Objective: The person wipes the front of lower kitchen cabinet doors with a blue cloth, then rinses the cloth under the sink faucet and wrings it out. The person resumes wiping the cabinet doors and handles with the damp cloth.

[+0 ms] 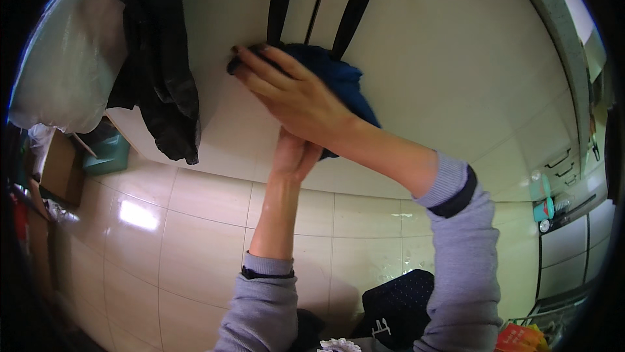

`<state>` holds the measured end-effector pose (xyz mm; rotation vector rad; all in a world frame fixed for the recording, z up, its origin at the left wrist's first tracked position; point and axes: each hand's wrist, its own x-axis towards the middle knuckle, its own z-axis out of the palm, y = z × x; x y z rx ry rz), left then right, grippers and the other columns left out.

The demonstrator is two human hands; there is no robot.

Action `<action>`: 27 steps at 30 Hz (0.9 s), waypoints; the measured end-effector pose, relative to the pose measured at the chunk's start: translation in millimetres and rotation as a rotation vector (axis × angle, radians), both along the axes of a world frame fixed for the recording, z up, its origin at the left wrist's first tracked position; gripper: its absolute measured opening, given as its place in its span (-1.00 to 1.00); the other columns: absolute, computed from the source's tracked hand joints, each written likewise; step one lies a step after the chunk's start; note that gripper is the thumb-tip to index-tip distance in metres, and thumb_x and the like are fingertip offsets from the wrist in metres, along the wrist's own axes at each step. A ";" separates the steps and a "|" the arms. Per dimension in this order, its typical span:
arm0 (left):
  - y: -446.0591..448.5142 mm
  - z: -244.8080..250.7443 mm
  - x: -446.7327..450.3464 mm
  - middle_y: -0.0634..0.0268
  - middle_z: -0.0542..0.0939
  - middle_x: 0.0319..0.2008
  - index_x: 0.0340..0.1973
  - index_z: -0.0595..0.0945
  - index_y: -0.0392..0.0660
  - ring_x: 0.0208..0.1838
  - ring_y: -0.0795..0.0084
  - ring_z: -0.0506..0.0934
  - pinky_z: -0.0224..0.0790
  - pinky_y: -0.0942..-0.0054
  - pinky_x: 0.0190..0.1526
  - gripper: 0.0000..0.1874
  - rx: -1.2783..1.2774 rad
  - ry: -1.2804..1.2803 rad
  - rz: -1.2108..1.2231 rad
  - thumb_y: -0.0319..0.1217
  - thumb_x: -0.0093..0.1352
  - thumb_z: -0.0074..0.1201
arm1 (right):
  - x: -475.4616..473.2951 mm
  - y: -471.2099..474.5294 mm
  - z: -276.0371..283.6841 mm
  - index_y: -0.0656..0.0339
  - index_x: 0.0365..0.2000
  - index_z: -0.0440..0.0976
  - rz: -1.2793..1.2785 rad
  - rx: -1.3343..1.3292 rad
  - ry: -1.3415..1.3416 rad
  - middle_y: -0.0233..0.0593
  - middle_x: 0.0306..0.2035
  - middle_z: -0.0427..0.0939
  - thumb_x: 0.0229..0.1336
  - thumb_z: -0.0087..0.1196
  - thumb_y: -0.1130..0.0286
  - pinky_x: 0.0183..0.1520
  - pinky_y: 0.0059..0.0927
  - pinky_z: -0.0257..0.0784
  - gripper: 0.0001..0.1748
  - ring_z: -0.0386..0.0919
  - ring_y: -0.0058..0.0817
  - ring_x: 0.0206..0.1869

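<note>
A dark blue cloth (337, 74) hangs against a pale cabinet front, below two black strips (281, 5) that run down either side of the door seam. My right hand (298, 93) reaches across from the right and lies over the cloth. Its fingers are nearly straight, and the tips rest on the cloth's dark left edge. Below it is my left hand (295, 154), its wrist upright and its fingers hidden behind the right hand and the cloth. Whether the left fingers grip the cloth cannot be seen.
A black bag (163, 83) and a translucent white plastic bag (73, 64) hang at the left. On the tiled floor (205, 225) stand a green bin (107, 154) and a cardboard box (61, 166). Drawers with black handles (565, 169) are at the far right.
</note>
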<state>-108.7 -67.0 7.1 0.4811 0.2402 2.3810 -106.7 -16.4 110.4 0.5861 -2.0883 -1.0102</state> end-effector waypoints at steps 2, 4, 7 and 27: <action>8.4 6.9 8.1 0.30 0.25 0.15 0.21 0.11 -0.06 0.18 0.43 0.28 0.17 0.38 0.17 -0.44 -0.025 0.076 -0.048 -0.36 0.35 -0.05 | 18.6 12.6 -0.3 0.07 -0.15 0.49 -0.076 0.033 0.069 -0.51 0.05 0.30 -0.08 -0.03 0.36 0.25 -0.35 0.04 -0.62 0.04 -0.41 0.24; 12.8 13.2 15.5 0.29 0.28 0.12 0.19 0.15 -0.07 0.14 0.44 0.31 0.24 0.41 0.11 -0.47 -0.053 0.034 -0.137 -0.41 0.35 -0.05 | 33.2 20.0 -0.8 0.04 -0.17 0.49 -0.185 0.102 0.139 -0.51 0.01 0.31 -0.09 -0.02 0.36 0.21 -0.35 0.06 -0.63 0.07 -0.45 0.19; 19.3 20.5 25.0 0.28 0.32 0.08 0.15 0.21 -0.10 0.10 0.44 0.34 0.27 0.42 0.07 -0.52 -0.169 0.179 -0.213 -0.47 0.34 -0.05 | 49.4 29.4 -1.3 -0.02 -0.17 0.48 -0.199 0.011 0.220 -0.53 -0.08 0.32 -0.16 -0.02 0.37 0.06 -0.32 0.04 -0.59 0.10 -0.52 0.09; 37.5 63.4 69.0 0.18 0.23 0.20 0.21 0.17 -0.25 0.24 0.33 0.22 0.00 0.37 0.24 -0.49 0.094 0.326 -0.248 -0.45 0.35 -0.21 | 91.4 60.0 64.2 0.09 -0.22 0.50 -0.216 -0.274 0.567 -0.39 -0.18 0.31 -0.10 -0.03 0.51 0.15 -0.06 0.02 -0.66 0.17 -0.36 0.01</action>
